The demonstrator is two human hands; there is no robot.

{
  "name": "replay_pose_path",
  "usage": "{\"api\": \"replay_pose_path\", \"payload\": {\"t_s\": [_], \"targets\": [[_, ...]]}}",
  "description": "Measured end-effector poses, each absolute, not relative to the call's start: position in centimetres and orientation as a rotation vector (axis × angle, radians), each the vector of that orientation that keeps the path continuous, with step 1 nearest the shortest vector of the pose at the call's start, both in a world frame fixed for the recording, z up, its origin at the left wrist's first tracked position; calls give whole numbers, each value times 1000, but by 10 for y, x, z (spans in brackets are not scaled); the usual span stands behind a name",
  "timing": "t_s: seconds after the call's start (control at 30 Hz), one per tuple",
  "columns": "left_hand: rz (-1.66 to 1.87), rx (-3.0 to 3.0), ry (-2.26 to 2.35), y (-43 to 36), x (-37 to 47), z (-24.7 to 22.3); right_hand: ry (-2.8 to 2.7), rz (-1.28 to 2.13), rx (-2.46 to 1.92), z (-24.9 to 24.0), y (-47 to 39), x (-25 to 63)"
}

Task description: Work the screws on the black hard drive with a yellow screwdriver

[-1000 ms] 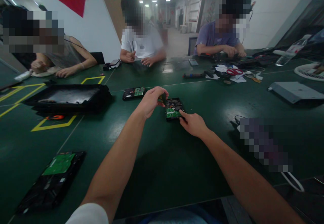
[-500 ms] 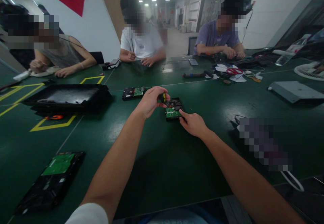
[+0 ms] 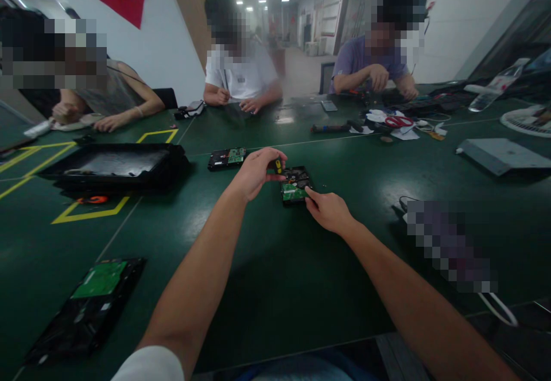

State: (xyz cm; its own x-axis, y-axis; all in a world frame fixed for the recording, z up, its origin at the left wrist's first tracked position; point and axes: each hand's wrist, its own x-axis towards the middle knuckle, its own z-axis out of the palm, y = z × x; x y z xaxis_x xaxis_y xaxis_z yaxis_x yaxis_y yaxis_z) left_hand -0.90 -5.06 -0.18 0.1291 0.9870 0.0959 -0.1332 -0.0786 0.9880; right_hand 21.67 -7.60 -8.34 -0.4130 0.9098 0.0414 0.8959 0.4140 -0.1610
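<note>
In front of me a hard drive (image 3: 295,193) lies on the green table, its green circuit board facing up. My left hand (image 3: 258,173) is closed around the black and yellow handle of a screwdriver (image 3: 278,166), held over the far left part of the drive. The screwdriver's tip is too small to make out. My right hand (image 3: 329,209) grips the drive's right edge, thumb on top and fingers along the side. Beyond my left hand sits another hard drive (image 3: 227,158), also board up. A third hard drive (image 3: 88,306) lies at the near left.
Black stacked trays (image 3: 116,166) stand at the left. On the right are a grey metal box (image 3: 503,156), a blurred-out item with a white strap (image 3: 499,307), red scissors (image 3: 399,121) and a plastic bottle (image 3: 497,85). Several people sit across the table.
The screwdriver handle has turned slightly in my left hand; both my hands stay in place. Across the table at right, a person's hand has lifted.
</note>
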Motion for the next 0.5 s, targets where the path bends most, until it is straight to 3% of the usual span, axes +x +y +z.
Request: {"api": "replay_pose_path", "payload": {"t_s": [0.5], "targets": [[1205, 1214, 915, -53, -6, 0, -2523, 204, -1629, -83, -77, 216]]}}
